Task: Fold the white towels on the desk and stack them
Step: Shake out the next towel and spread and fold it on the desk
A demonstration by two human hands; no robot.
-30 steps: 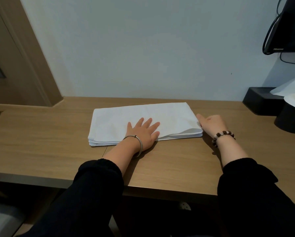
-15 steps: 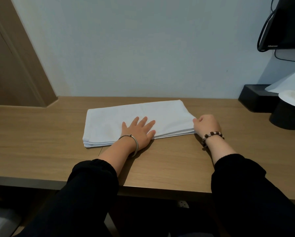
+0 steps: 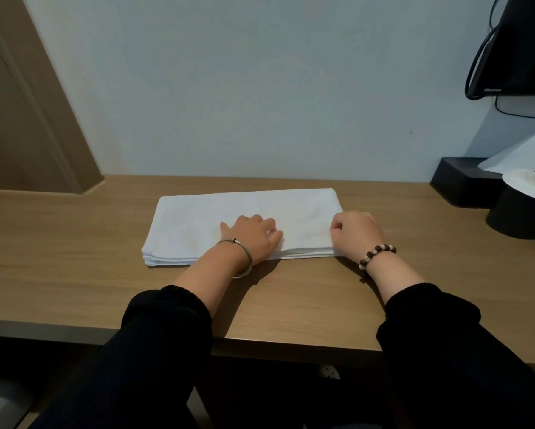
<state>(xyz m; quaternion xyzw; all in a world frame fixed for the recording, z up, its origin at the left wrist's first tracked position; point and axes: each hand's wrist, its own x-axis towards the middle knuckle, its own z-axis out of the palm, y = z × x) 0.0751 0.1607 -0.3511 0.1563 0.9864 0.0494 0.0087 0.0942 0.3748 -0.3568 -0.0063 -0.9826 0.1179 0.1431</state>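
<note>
A white towel (image 3: pixel 216 212), folded into a long layered strip, lies on the wooden desk (image 3: pixel 74 243) near the wall. My left hand (image 3: pixel 250 235) sits on its near middle, fingers curled into the cloth and thumb at the front edge. At the towel's right end, my right hand (image 3: pixel 357 233) has its fingers curled round the cloth. Both hands grip the towel. No other towel is in sight.
A black box (image 3: pixel 458 181) with white paper (image 3: pixel 520 153) stands at the back right, and a black round holder (image 3: pixel 520 218) with a white roll sits in front of it. A black monitor (image 3: pixel 520 44) with cables hangs above. A wooden door frame (image 3: pixel 43 119) is at the left.
My left hand's fingers, spread flat on the towel before, have curled into it. My right hand has closed further over the towel's right end.
</note>
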